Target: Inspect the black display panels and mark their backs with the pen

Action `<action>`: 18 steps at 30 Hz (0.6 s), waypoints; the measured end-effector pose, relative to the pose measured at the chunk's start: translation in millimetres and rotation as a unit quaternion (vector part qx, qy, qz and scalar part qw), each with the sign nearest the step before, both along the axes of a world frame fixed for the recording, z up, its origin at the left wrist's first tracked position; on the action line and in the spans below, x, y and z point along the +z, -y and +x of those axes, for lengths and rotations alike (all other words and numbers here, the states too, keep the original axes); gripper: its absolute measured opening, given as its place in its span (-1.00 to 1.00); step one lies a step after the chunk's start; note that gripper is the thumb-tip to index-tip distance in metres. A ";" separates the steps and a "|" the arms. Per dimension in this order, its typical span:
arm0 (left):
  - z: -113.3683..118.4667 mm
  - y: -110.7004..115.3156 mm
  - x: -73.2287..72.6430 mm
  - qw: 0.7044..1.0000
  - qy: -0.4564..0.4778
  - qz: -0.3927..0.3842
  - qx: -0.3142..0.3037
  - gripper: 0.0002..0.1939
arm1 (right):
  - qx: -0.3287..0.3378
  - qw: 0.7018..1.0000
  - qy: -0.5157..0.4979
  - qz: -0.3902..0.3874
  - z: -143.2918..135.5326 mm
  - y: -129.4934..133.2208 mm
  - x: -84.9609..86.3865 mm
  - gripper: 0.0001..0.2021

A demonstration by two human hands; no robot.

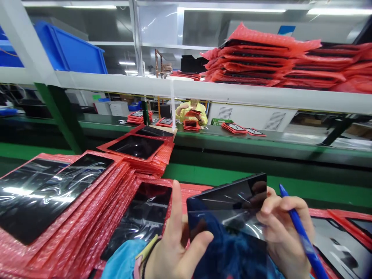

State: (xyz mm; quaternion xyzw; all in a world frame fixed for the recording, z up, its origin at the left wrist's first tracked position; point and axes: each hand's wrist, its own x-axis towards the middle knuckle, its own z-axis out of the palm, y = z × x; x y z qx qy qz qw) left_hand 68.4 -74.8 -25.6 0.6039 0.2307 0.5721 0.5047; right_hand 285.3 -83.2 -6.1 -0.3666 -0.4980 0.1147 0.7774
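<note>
Lower centre-right, a dark panel [229, 221] is tilted, seemingly to show its glossy face; the left hand [174, 248] grips its left edge under the thumb, index finger spread away, the right hand [287, 228] pinches the opposite edge, fingers curled, a blue pen [300, 230] lodged among them, presumably for handiness

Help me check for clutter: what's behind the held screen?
Beyond the screen, red wrap and a green strip show past its top edge. What lies directly behind it is covered.

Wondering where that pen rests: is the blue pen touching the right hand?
Touching. The head view shows the blue pen tucked into the right hand's grip, slanting across it.
</note>
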 end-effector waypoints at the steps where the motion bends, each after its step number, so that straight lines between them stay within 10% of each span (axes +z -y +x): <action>1: -1.6 0.3 -2.4 1.000 -0.010 -0.001 -0.008 0.12 | 0.006 1.000 -0.006 -0.003 0.1 -0.1 0.4 -0.69; 18: -5.3 -4.5 -45.3 0.996 -0.074 0.027 -0.044 -0.05 | 0.018 0.999 -0.021 -0.031 7.0 -9.7 -4.5 -0.64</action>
